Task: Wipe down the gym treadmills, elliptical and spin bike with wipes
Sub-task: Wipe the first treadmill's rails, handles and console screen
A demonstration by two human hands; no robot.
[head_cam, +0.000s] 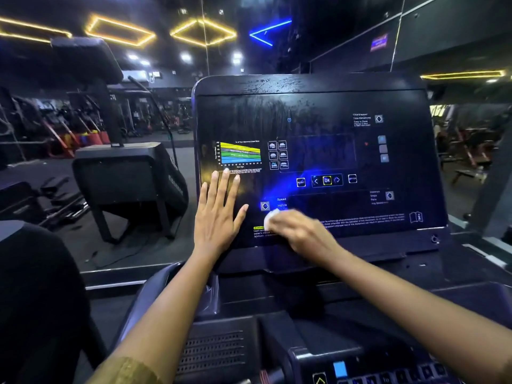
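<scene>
The person is standing at a treadmill, facing its slanted black console [318, 106], and both bare arms are reaching forward onto it. The left grip [217, 217], a bare hand, is lying flat and fully open on the lower left part of the console. Its fingers are stretching straight up, the thumb is spreading out to the right, and it is holding nothing. The fingertips [226, 171] are touching the bottom edge of a striped colour chart [239, 153].

The right grip [302, 234] is showing blurred just to the right of the left thumb. It is curling over a small white wipe [273, 218] and pressing it against the lower edge of the console, under the words "Speed" and "Incline". Only the wipe's left end is peeking out past the fingers. Streaky smears are showing on the upper half of the console, and blue light is glaring off the glass beside a lit OK button [327, 180].

A mustard sleeve [130, 370] is covering the left forearm near the bottom of the view. Another dark machine [130, 184] is standing to the left on the gym floor. Yellow strip lights [119, 30] are glowing on the ceiling.
</scene>
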